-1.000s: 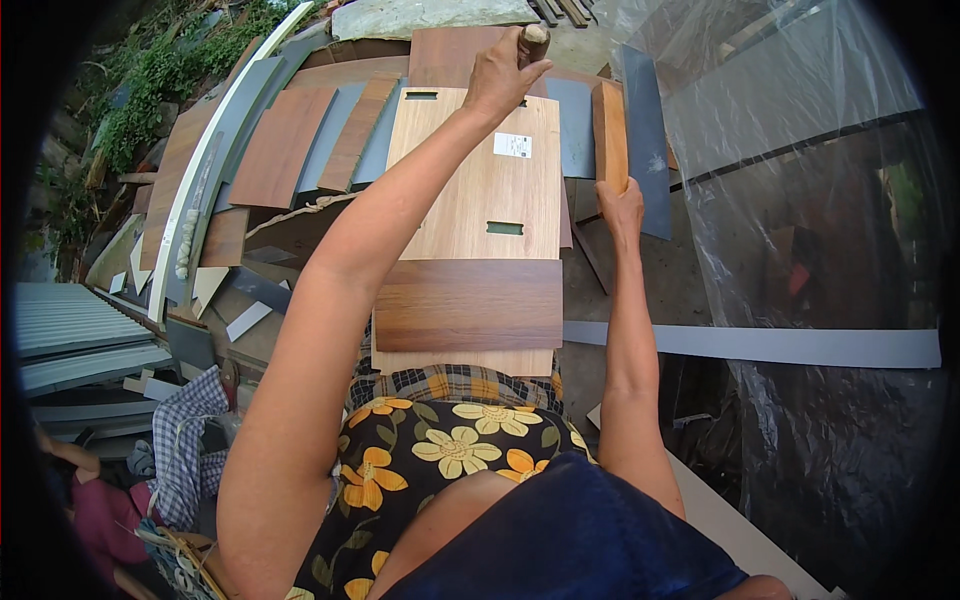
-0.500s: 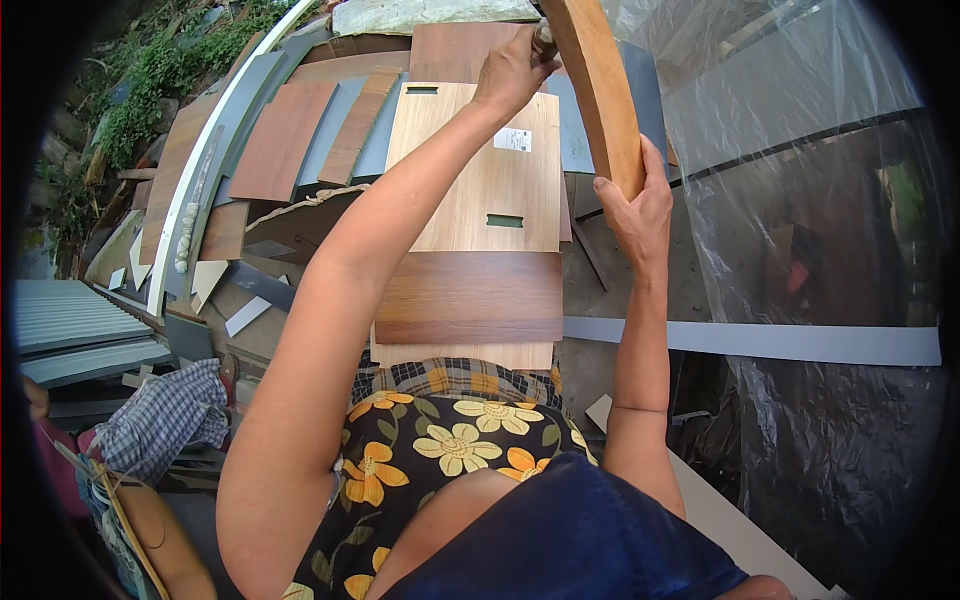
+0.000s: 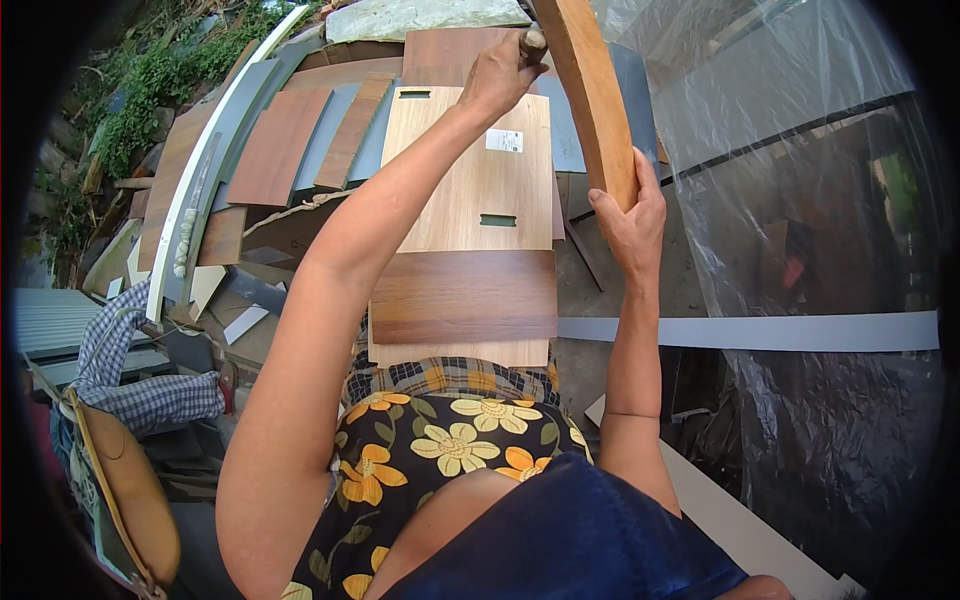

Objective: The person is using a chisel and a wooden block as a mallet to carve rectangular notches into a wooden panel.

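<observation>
My right hand (image 3: pixel 635 215) is wrapped around the lower end of a long wooden plank (image 3: pixel 592 115), which is raised and tilted, its top running out of view. Left of the plank's upper part, my left hand (image 3: pixel 498 78) is closed on a round-ended brown handle (image 3: pixel 533 43); the rest of it is hidden. Below my hands lies a pale wood-grain panel (image 3: pixel 470 225) with two slots and a white label. Across its near part rests a darker brown board (image 3: pixel 465 297), and a pale board edge (image 3: pixel 460 353) shows by my lap.
Brown boards (image 3: pixel 283 147) and a narrow strip (image 3: pixel 355 130) lie at the far left. Clear plastic sheeting (image 3: pixel 800 420) hangs at the right, with a long grey strip (image 3: pixel 750 332) before it. At left is another person's checkered-clad leg (image 3: pixel 165 400), near corrugated sheets (image 3: pixel 55 315).
My left hand and the handle have shifted slightly left, apart from the plank. The plank stays in my right hand. At the left, the other person's checkered-clad leg has moved.
</observation>
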